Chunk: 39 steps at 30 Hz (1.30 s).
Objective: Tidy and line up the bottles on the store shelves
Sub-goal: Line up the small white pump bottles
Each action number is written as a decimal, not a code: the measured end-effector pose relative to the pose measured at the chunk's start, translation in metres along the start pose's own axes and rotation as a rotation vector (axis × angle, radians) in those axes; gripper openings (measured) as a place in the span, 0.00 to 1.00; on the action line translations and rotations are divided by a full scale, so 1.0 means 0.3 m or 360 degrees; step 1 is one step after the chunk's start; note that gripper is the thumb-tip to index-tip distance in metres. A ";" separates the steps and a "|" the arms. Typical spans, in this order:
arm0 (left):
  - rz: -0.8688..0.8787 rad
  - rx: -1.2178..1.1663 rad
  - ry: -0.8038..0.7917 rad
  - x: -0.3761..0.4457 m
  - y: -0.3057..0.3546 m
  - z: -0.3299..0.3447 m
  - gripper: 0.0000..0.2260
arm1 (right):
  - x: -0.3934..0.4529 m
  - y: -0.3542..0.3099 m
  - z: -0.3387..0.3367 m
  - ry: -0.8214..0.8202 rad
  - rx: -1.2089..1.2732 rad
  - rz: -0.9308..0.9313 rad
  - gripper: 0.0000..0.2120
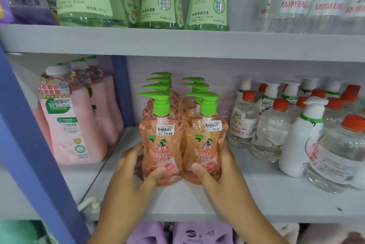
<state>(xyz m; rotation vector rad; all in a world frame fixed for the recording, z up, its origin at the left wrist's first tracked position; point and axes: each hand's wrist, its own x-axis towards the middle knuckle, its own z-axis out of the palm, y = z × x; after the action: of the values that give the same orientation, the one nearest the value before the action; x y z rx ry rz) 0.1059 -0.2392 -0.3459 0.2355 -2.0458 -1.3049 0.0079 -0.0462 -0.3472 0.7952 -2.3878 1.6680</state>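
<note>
Both hands grip: left hand (131,172) curls round the left front peach bottle (161,145), right hand (221,172) round the right front peach bottle (204,145). These 2 stand upright, touching, at the middle shelf (256,200) front, heading 2 rows of green-pump bottles.

Pale shelving unit in a store, seen close up.

2 pale grey boards run across the view: the upper shelf (177,43) and the lower shelf (256,194), with a plain pale back wall (227,70) between them. A blue upright (29,145) slants down the left side, and a second blue post (118,85) stands further back at the same side. Left of these, a side shelf (83,176) sits slightly lower. Light is soft and even, with faint shadows under the upper shelf.
</note>
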 end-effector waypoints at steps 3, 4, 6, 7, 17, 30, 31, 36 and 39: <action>-0.0055 -0.0060 -0.0036 0.004 -0.010 0.006 0.25 | 0.001 -0.001 0.002 0.0024 -0.0049 0.0007 0.43; -0.0063 -0.0059 -0.0040 0.007 -0.012 0.007 0.25 | 0.003 -0.001 0.004 0.0024 -0.0046 0.0005 0.43; -0.0079 -0.0053 -0.0055 0.013 -0.015 0.009 0.25 | 0.004 -0.001 0.007 0.0019 -0.0018 -0.0002 0.43; -0.0089 -0.0057 -0.0058 0.018 -0.019 0.008 0.25 | 0.005 -0.002 0.009 0.0012 -0.0003 -0.0004 0.44; -0.0257 -0.0166 -0.0165 0.077 -0.012 -0.018 0.26 | 0.035 -0.016 0.006 -0.0010 -0.0049 0.0036 0.39; -0.0229 0.0043 -0.0104 0.125 -0.040 0.002 0.21 | 0.088 -0.026 0.018 0.0010 -0.0044 0.0050 0.37; -0.0236 0.0042 -0.0100 0.127 -0.041 0.002 0.21 | 0.088 -0.025 0.019 0.0012 -0.0048 0.0047 0.37; -0.0229 0.0037 -0.0084 0.134 -0.047 -0.001 0.23 | 0.095 0.000 0.030 0.0052 -0.0075 0.0028 0.38; -0.0183 0.0055 -0.0088 0.131 -0.044 0.002 0.24 | 0.095 0.007 0.034 0.0064 -0.0073 0.0019 0.38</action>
<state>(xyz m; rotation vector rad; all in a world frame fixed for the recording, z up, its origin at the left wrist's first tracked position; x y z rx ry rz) 0.0737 -0.2644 -0.3395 0.3410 -2.1296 -1.3597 -0.0155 -0.0649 -0.3420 0.7348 -2.3987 1.6117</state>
